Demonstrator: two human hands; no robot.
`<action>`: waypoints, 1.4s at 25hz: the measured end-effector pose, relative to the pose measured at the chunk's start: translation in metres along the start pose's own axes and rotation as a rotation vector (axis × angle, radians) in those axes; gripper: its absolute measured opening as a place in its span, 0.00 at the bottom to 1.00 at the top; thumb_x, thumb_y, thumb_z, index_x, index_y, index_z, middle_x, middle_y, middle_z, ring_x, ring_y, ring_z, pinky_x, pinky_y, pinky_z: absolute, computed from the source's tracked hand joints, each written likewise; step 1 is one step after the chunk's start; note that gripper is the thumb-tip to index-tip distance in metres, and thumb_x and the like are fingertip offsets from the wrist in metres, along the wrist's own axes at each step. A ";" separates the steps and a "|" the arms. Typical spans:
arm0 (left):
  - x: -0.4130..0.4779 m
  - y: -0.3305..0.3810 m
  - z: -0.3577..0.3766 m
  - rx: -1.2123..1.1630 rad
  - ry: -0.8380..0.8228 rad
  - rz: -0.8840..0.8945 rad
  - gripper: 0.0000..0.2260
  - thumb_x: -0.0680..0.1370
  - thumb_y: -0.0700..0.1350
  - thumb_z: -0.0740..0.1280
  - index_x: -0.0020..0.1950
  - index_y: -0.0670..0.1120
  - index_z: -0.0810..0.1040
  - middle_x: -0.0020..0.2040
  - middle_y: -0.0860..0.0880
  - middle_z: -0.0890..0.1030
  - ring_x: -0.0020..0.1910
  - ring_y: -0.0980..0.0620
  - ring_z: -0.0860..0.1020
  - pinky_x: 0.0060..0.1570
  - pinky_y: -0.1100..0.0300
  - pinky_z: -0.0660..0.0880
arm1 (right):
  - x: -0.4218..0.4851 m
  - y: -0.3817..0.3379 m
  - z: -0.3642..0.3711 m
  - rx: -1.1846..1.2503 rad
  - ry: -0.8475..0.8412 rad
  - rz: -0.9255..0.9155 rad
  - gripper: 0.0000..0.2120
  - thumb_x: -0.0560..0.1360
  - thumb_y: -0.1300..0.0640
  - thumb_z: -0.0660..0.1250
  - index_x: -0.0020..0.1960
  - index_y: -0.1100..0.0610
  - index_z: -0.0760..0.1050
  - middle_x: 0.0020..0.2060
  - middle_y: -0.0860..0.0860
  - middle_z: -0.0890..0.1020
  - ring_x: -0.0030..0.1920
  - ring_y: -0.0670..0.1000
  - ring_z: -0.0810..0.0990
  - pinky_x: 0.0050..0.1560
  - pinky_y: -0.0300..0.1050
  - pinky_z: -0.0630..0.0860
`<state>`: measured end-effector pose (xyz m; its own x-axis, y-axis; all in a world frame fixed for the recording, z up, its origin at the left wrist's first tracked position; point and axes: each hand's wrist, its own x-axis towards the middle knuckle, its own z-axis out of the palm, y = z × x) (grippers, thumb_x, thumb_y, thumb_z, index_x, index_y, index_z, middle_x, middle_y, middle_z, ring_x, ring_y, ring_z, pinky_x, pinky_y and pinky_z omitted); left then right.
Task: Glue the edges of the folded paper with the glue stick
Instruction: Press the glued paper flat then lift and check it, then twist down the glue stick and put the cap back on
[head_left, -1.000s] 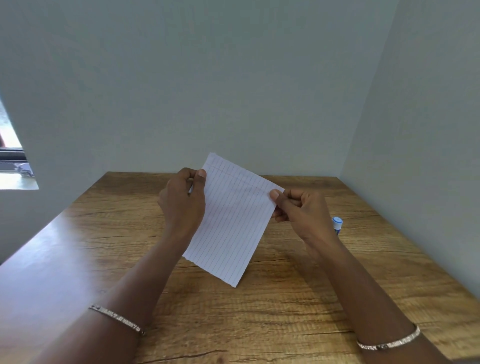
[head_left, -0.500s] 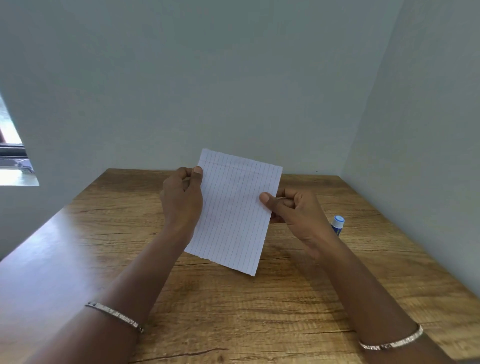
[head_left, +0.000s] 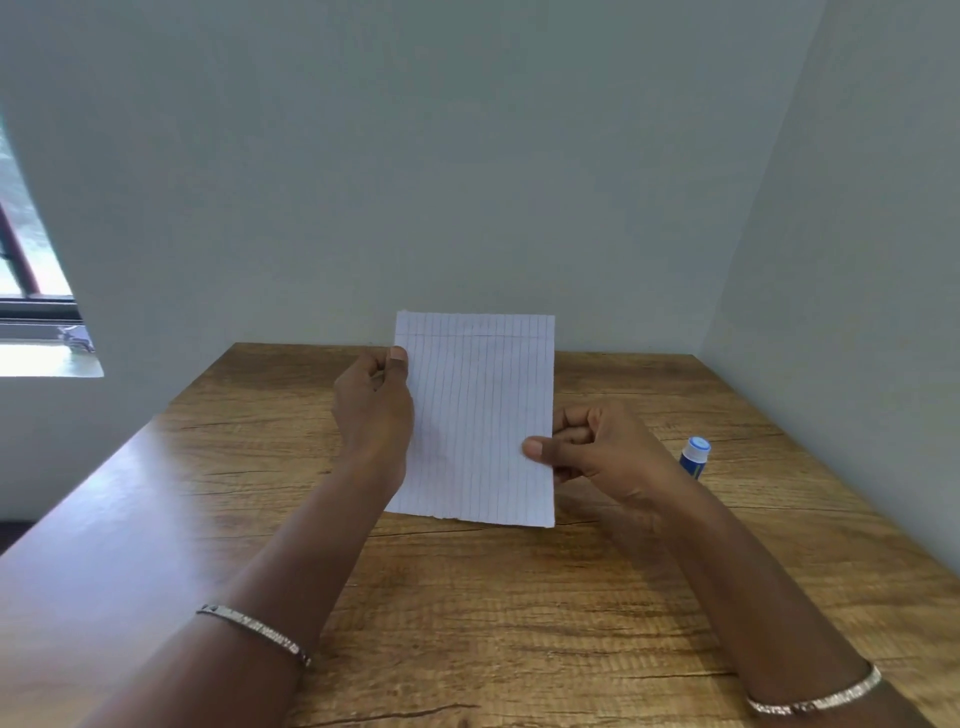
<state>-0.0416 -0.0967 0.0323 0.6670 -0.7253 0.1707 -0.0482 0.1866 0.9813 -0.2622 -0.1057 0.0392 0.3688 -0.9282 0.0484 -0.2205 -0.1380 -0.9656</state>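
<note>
No words, brand names or numbers can be read on anything before me: the lined paper carries only ruled lines, and the glue stick label is illegible.

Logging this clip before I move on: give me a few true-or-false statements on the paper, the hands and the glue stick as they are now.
1. Both hands hold the lined paper off the wooden table. True.
2. The right hand grips the glue stick. False: the glue stick lies on the table beyond that hand, untouched.
3. The left hand pinches the paper's left edge near the top. True.
4. The paper lies flat on the table. False: it is held up facing the camera.
5. The glue stick's cap is blue. True.
</note>
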 end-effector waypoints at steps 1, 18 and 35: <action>0.000 0.000 0.001 0.016 0.005 0.009 0.12 0.83 0.51 0.63 0.50 0.46 0.82 0.51 0.49 0.84 0.52 0.48 0.82 0.56 0.46 0.80 | 0.000 0.000 0.000 0.010 0.022 0.004 0.11 0.72 0.60 0.77 0.53 0.60 0.83 0.44 0.54 0.89 0.46 0.52 0.89 0.48 0.46 0.85; 0.015 -0.021 -0.020 0.933 -0.241 0.149 0.11 0.77 0.51 0.71 0.54 0.47 0.77 0.50 0.50 0.80 0.47 0.49 0.78 0.44 0.53 0.74 | -0.008 -0.001 0.007 0.027 -0.146 0.308 0.35 0.65 0.71 0.80 0.67 0.55 0.70 0.40 0.59 0.87 0.38 0.57 0.87 0.36 0.44 0.84; 0.003 -0.029 -0.009 1.481 -0.734 0.362 0.31 0.79 0.70 0.43 0.80 0.62 0.51 0.83 0.52 0.52 0.81 0.47 0.50 0.73 0.34 0.43 | -0.021 -0.016 0.000 -0.530 0.180 -0.362 0.15 0.74 0.47 0.75 0.59 0.50 0.84 0.27 0.42 0.74 0.28 0.41 0.71 0.34 0.34 0.66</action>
<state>-0.0310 -0.0983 0.0040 0.0259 -0.9993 -0.0264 -0.9985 -0.0271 0.0476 -0.2662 -0.0839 0.0531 0.3571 -0.8280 0.4324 -0.5423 -0.5606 -0.6258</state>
